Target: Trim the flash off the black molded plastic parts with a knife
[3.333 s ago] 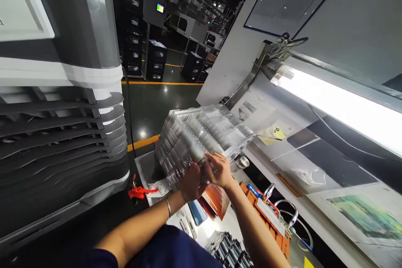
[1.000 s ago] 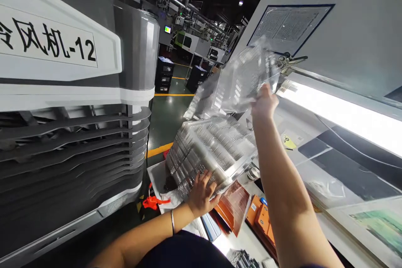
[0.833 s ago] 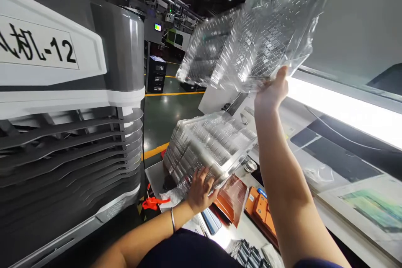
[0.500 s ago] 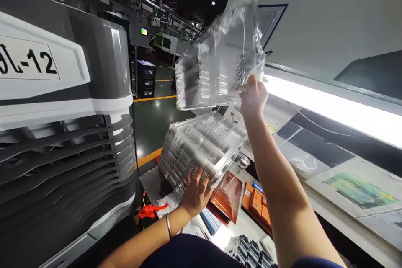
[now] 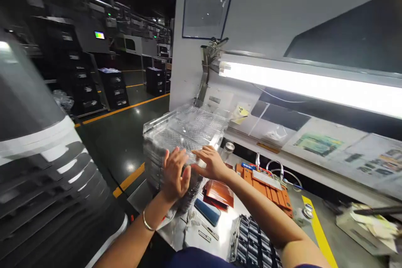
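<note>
Well, at the far left a grey-and-white industrial machine [image 5: 28, 146] fills the edge of the view, its dark slatted side blurred. Beyond it, black storage racks [image 5: 113, 90] stand on a dark green floor [image 5: 125, 134] marked with yellow-orange lines.

A tall stack of clear plastic trays [image 5: 185, 127] stands near the left edge of a steel-topped desk [image 5: 141, 198]. Its lower layers are smeared by motion blur, so how squarely they sit is hard to say. The person's left hand [image 5: 175, 173], with a thin metal bangle [image 5: 147, 221] at the wrist, is upright against the near side of the stack, its fingers spread. The right hand [image 5: 211, 163] lies across the stack's near top edge, its fingers loosely together and pointing left toward the other hand. Neither hand pinches anything, and the two stay just apart.

Right of the stack, a metal canister [image 5: 228, 150] stands close to the desk's far edge. Nearer the person lie a blue phone-like slab [image 5: 207, 212], a brown-orange folder [image 5: 220, 190] and a rack of dark cylinders [image 5: 254, 243] at the near edge. Further right sit an orange terminal block [image 5: 264, 188] with looped wires [image 5: 279, 167], then a yellow stripe [image 5: 317, 230] running across the desk.
</note>
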The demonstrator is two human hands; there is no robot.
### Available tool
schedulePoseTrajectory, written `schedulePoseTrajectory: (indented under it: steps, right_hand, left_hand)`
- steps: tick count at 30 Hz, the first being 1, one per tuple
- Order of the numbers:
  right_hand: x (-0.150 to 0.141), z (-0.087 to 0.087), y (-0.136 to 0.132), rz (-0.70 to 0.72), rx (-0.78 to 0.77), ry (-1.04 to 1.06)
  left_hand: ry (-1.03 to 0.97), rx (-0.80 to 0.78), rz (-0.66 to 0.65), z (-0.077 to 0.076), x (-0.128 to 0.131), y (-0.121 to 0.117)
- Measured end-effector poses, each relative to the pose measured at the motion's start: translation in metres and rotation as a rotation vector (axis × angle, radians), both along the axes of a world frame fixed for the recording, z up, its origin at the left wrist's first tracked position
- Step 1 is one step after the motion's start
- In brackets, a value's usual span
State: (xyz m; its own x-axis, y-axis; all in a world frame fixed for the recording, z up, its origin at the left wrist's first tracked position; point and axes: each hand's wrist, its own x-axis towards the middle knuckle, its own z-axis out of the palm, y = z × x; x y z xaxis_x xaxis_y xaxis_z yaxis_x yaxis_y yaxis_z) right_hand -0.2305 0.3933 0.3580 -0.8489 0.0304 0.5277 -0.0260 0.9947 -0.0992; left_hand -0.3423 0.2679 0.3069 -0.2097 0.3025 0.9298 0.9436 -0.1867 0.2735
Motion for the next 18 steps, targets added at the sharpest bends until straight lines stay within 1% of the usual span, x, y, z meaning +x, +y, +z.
schedulePoseTrajectory:
  steps: [1,2,3,4,5,6,7,8,9,10,11,13,14,15,16,17,18]
  right_hand:
    - [0.000,-0.003,0.003,0.004,-0.010,-0.006]
    - [0.002,-0.006,0.007,0.027,-0.027,-0.013]
    - [0.006,-0.009,0.011,0.055,-0.057,-0.010]
    - [0.013,-0.015,0.017,0.064,-0.104,0.013]
    - [0.022,-0.024,0.024,0.021,-0.163,0.054]
    - [0.034,-0.037,0.032,-0.089,-0.226,0.071]
    - [0.048,-0.053,0.040,-0.248,-0.287,0.049]
    - [0.063,-0.073,0.047,-0.426,-0.337,-0.007]
    - [0.079,-0.095,0.053,-0.592,-0.371,-0.121]
    - [0.094,-0.118,0.057,-0.683,-0.397,-0.235]
    - [0.110,-0.142,0.059,-0.720,-0.418,-0.333]
    - [0.136,-0.184,0.058,-0.721,-0.448,-0.485]
    - [0.147,-0.201,0.057,-0.714,-0.455,-0.544]
    - [0.155,-0.214,0.055,-0.705,-0.456,-0.594]
    - [0.162,-0.225,0.055,-0.695,-0.454,-0.632]
    - [0.167,-0.232,0.055,-0.683,-0.450,-0.660]
    - [0.171,-0.238,0.058,-0.669,-0.444,-0.681]
  left_hand:
    - [0.017,-0.077,0.004,0.007,-0.006,0.012]
    - [0.027,-0.149,0.009,0.011,-0.011,0.024]
    - [0.033,-0.212,0.020,0.011,-0.014,0.035]
    - [0.037,-0.252,0.036,0.007,-0.015,0.043]
    - [0.037,-0.274,0.049,0.002,-0.015,0.049]
    - [0.034,-0.277,0.060,-0.005,-0.013,0.051]
    - [0.027,-0.261,0.068,-0.013,-0.009,0.051]
    - [0.013,-0.238,0.075,-0.020,-0.004,0.049]
    - [-0.011,-0.214,0.081,-0.027,0.005,0.046]
    - [-0.042,-0.192,0.089,-0.033,0.016,0.042]
    - [-0.078,-0.166,0.102,-0.038,0.030,0.038]
    - [-0.130,-0.107,0.125,-0.050,0.065,0.030]
    - [-0.134,-0.076,0.120,-0.057,0.084,0.027]
    - [-0.128,-0.051,0.095,-0.065,0.104,0.025]
    - [-0.129,-0.047,0.044,-0.075,0.123,0.024]
    - [-0.180,-0.078,-0.035,-0.085,0.141,0.024]
    - [-0.316,-0.164,-0.119,-0.094,0.156,0.026]
